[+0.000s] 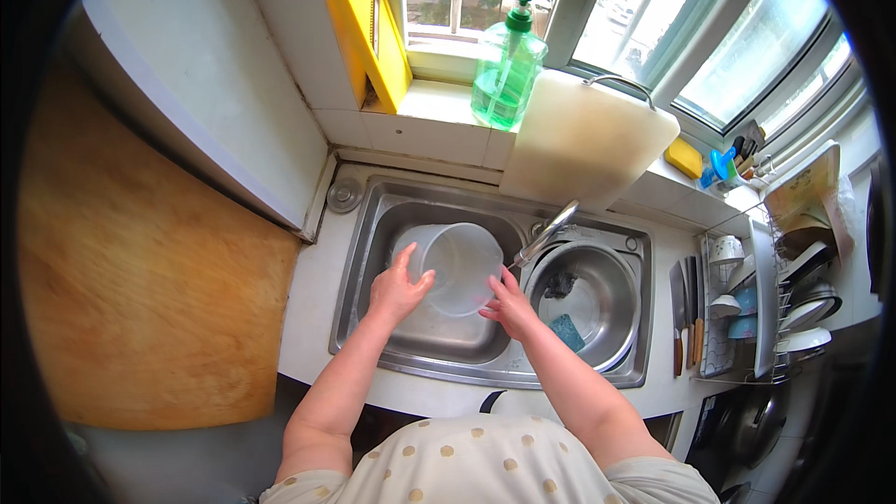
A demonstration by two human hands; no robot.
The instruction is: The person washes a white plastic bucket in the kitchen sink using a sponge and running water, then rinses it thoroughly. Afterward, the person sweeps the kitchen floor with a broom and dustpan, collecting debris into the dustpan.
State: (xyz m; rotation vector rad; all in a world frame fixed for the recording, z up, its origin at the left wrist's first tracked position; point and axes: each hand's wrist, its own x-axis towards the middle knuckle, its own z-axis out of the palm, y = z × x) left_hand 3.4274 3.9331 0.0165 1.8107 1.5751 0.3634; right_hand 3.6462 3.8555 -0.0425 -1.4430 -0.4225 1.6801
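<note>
A translucent round plastic tub (465, 262) is tilted over the left basin (448, 346) of a stainless steel double sink, its wide mouth facing up and towards me. My left hand (399, 290) grips its left side, thumb and fingers spread against the wall. On the right, my right hand (511, 304) holds the rim with its fingers, some of them partly hidden by the tub. The chrome faucet (549, 231) reaches down close to the tub's right edge. Whether water runs from it, I cannot tell.
A steel bowl (626, 294) in the right basin holds a green scouring pad (567, 332) and a dark scrubber (560, 285). Knives (689, 315) lie beside a dish rack (714, 350). Behind stand a cutting board (588, 136) and a green pump bottle (507, 77).
</note>
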